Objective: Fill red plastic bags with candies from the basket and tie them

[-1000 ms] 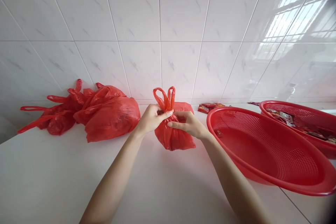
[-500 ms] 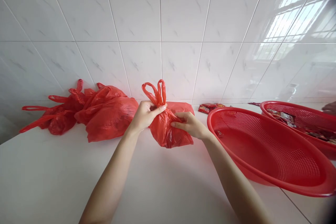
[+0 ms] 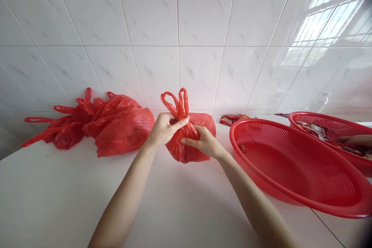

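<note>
A small filled red plastic bag (image 3: 186, 153) is between my hands at the middle of the white table. My left hand (image 3: 166, 130) pinches its gathered neck, and the two loop handles stick up above the thumb. Lower down, my right hand (image 3: 203, 142) grips the bag's right side, thumb across the front and fingers partly hidden behind it. What the bag contains cannot be seen. Just behind it, by the wall, lies a roll of red plastic (image 3: 207, 121), partly covered by the bag and my right hand.
Several filled red bags (image 3: 124, 131) are heaped on the left. To the right stands a red perforated basket (image 3: 273, 162) with one small packet inside. Red snack packets (image 3: 232, 119) lie behind it. Another person's hand (image 3: 356, 140) reaches into a second red basket (image 3: 305, 115) holding packets.
My left hand and the bag's handles have shifted slightly right. My right hand has moved a little left across the bag. The other person's hand has come further into the far basket.
</note>
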